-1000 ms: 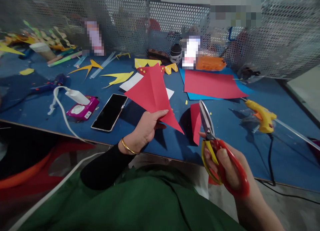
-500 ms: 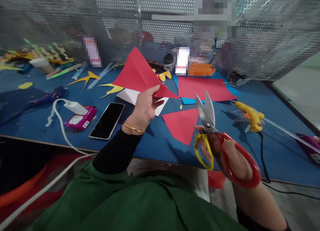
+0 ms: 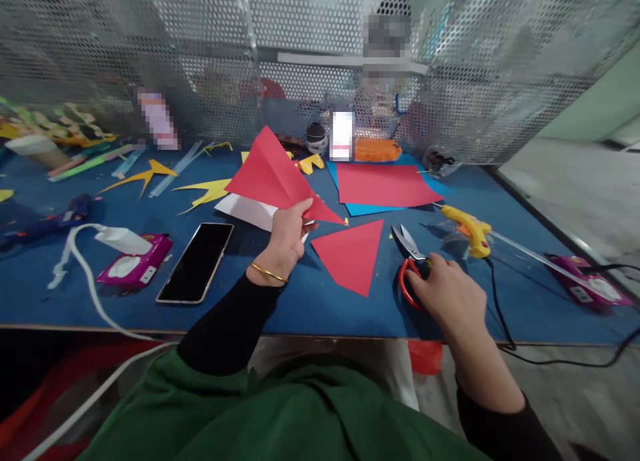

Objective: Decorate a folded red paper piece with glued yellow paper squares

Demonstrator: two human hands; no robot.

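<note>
In my left hand [image 3: 287,238] is a creased, triangular sheet of red paper [image 3: 270,171], pinched at its lower edge between thumb and fingers. It is raised over a white sheet [image 3: 247,211] on the blue table. My right hand [image 3: 450,291] is down at the table on the scissors [image 3: 410,244], its fingers curled over the red and yellow handles. The blades are parted and point away from me. Between my hands a cut piece of red paper [image 3: 350,258] lies flat.
Red sheets [image 3: 385,183] on blue ones lie behind, beside an orange case [image 3: 379,150]. A yellow glue gun [image 3: 470,228] rests at right. To the left are a phone [image 3: 197,264], a purple socket block [image 3: 135,264] with a white cable, and yellow paper cutouts [image 3: 207,193]. A perforated metal screen [image 3: 310,81] stands behind.
My right hand has lowered the scissors from the air to the tabletop and turned over onto them. The left hand still holds the red triangle, now slightly lower. The view has shifted.
</note>
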